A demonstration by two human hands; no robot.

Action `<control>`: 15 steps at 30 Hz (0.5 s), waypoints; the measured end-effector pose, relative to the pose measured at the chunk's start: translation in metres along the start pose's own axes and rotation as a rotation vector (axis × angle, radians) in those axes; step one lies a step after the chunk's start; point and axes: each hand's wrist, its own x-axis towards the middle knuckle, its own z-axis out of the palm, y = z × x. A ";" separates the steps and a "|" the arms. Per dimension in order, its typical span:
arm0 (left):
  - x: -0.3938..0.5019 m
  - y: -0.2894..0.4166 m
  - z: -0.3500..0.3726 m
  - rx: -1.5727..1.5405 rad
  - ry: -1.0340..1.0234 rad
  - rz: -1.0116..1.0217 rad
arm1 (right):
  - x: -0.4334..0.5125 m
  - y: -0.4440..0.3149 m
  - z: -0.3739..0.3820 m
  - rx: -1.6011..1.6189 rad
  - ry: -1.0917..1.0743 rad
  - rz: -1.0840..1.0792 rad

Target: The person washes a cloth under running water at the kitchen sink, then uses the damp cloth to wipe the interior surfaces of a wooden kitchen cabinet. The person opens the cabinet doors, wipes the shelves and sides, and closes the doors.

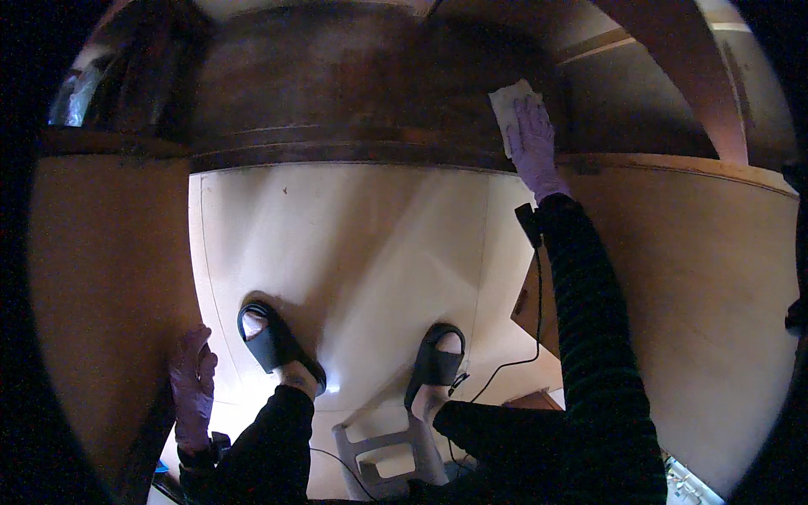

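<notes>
A thin purple glove covers my right hand point(533, 142), which lies palm down on a folded white cloth point(505, 112). The cloth is pressed against the dark wooden bottom board point(353, 95) of an open cabinet, near its right front corner. My left hand point(193, 385), also gloved, is low at the left, against the free edge of the open left cabinet door point(113, 252). Its fingers are partly bent; whether they grip that edge is hidden.
The right cabinet door point(694, 284) stands open beside my right arm. A black cable point(540, 303) hangs from a small device point(529, 225) at my right wrist. My feet in black slides point(271, 341) rest on the pale tiled floor point(366, 252), by a grey plastic stool point(385, 442).
</notes>
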 end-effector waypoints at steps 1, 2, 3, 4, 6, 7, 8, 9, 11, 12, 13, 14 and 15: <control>-0.002 -0.001 -0.002 0.039 0.023 0.046 | 0.001 0.000 0.001 0.040 0.021 0.040; -0.004 -0.002 -0.004 0.179 0.042 0.164 | 0.006 -0.003 0.001 0.061 0.042 0.052; -0.005 -0.003 -0.004 0.324 0.063 0.267 | 0.012 -0.008 -0.002 0.061 0.002 0.117; -0.008 -0.003 -0.005 0.195 0.047 0.096 | 0.023 -0.016 -0.005 -0.101 0.015 0.118; -0.011 -0.001 -0.003 0.290 0.044 0.118 | 0.059 -0.045 -0.014 -0.314 -0.082 0.290; -0.010 -0.001 -0.002 0.355 0.064 0.146 | 0.079 -0.064 -0.021 -0.214 -0.012 0.376; -0.014 0.001 0.000 0.389 0.082 0.148 | 0.104 -0.092 -0.024 0.038 -0.014 0.546; -0.014 0.002 0.001 0.432 0.052 0.195 | 0.119 -0.128 -0.024 -0.160 0.285 0.196; -0.016 0.002 0.003 0.458 -0.014 0.246 | 0.173 -0.188 -0.020 0.104 -0.214 -0.003; -0.015 0.002 0.004 0.446 -0.026 0.196 | 0.182 -0.213 -0.018 0.104 -0.090 -0.225; -0.016 0.001 0.004 0.431 -0.034 0.147 | 0.184 -0.220 -0.017 0.154 0.033 -0.218; -0.015 -0.002 0.003 0.418 -0.030 0.084 | 0.186 -0.224 -0.015 0.214 0.238 -0.252; -0.015 -0.005 0.003 0.373 -0.025 0.014 | 0.174 -0.212 -0.016 0.206 0.237 -0.373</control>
